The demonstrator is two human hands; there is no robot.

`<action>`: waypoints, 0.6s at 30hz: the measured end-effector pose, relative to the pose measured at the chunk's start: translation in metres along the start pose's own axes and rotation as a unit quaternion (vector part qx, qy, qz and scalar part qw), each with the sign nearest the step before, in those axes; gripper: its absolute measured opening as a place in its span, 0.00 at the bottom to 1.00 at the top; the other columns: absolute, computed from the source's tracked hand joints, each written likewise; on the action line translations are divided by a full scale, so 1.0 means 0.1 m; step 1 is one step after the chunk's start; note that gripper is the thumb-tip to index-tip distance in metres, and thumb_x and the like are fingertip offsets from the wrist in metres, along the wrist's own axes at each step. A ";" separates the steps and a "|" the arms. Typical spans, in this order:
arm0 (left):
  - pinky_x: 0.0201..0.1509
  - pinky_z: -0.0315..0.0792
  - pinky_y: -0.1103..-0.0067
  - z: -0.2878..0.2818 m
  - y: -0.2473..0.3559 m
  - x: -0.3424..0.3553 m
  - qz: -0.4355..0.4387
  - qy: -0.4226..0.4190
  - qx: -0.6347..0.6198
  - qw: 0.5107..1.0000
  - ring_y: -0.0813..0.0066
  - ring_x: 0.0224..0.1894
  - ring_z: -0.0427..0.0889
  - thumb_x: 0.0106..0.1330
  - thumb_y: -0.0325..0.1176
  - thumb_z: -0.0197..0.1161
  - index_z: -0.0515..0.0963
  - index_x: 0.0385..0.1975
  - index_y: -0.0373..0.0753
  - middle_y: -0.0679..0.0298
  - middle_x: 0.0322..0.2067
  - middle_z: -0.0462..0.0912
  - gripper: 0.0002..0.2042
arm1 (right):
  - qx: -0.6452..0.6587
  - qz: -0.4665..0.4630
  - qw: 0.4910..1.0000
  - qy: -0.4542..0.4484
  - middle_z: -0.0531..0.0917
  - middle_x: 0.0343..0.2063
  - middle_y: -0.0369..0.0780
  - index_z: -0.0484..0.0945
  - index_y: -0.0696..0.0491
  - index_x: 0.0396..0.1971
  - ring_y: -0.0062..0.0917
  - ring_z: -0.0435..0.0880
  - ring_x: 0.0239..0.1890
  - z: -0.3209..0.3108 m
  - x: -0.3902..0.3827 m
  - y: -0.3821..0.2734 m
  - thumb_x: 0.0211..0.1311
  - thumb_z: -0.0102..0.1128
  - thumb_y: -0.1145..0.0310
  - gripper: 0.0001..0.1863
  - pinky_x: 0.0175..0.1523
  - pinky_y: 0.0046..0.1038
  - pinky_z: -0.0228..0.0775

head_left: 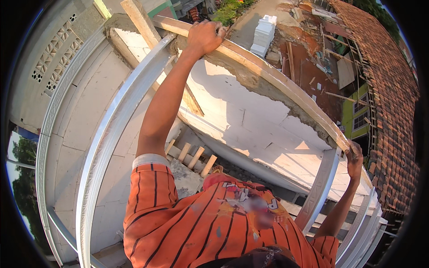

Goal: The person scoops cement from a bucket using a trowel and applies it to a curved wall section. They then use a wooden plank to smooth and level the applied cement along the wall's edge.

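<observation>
A tiled roof [389,76] slopes well off to the right of the fingers of my right hand [354,160]. Lower than my fingers, a wall of pale blocks [241,116] spans between my hands, mortar [246,77] along its upper edge. The long wooden board [281,79] lies along that edge, right under my fingers: those of my left hand [204,38] curl over it, and those of my right grip it farther along. One metal beam [111,120] starts near my left fingers, a second metal beam [319,190] just beside my right. Short wooden sticks [195,157] sit well below my left fingers.
</observation>
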State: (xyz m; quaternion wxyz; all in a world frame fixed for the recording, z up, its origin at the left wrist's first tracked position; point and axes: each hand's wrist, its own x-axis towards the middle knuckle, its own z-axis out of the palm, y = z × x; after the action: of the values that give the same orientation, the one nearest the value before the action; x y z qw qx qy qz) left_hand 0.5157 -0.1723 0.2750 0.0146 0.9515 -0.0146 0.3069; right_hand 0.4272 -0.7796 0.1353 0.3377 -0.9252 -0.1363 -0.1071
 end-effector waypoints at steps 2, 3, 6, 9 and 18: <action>0.47 0.68 0.60 -0.03 -0.14 0.09 -0.018 -0.018 -0.013 1.000 0.48 0.38 0.78 0.63 0.47 0.50 0.79 0.30 0.43 0.50 0.29 0.81 0.16 | -0.012 0.003 1.000 -0.004 0.76 0.46 0.43 0.75 0.56 0.51 0.31 0.73 0.50 0.04 0.15 -0.11 0.55 0.56 0.79 0.20 0.57 0.29 0.63; 0.47 0.68 0.60 -0.02 -0.20 0.11 -0.022 -0.009 -0.013 1.000 0.47 0.37 0.78 0.63 0.47 0.50 0.79 0.30 0.43 0.50 0.29 0.81 0.16 | -0.013 0.000 1.000 -0.007 0.76 0.46 0.43 0.75 0.57 0.51 0.30 0.73 0.50 0.07 0.21 -0.15 0.57 0.57 0.77 0.19 0.57 0.28 0.63; 0.47 0.68 0.59 0.01 -0.19 0.15 -0.014 -0.028 0.002 1.000 0.47 0.37 0.78 0.63 0.46 0.50 0.78 0.30 0.42 0.50 0.29 0.81 0.16 | 0.004 0.000 1.000 -0.010 0.76 0.46 0.42 0.76 0.56 0.51 0.30 0.74 0.49 0.06 0.20 -0.11 0.56 0.57 0.79 0.20 0.58 0.28 0.62; 0.47 0.68 0.59 0.01 -0.01 0.05 0.007 -0.009 0.004 1.000 0.48 0.37 0.78 0.63 0.45 0.49 0.78 0.30 0.42 0.50 0.29 0.81 0.15 | 0.015 0.015 1.000 -0.007 0.76 0.46 0.42 0.76 0.54 0.50 0.30 0.74 0.49 0.00 0.01 0.05 0.53 0.57 0.81 0.22 0.57 0.29 0.63; 0.49 0.67 0.62 -0.05 0.04 0.02 -0.004 -0.048 0.002 0.999 0.49 0.39 0.77 0.63 0.46 0.50 0.79 0.30 0.42 0.49 0.29 0.80 0.15 | 0.016 0.024 1.000 -0.001 0.76 0.46 0.42 0.76 0.56 0.50 0.31 0.72 0.51 0.00 0.00 0.09 0.54 0.57 0.80 0.20 0.58 0.30 0.62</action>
State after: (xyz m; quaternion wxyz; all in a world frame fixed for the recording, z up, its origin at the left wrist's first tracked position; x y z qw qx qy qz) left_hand 0.5137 -0.1765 0.2803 0.0128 0.9653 -0.0105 0.2607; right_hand 0.4306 -0.7859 0.1297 0.3546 -0.9228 -0.1166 -0.0958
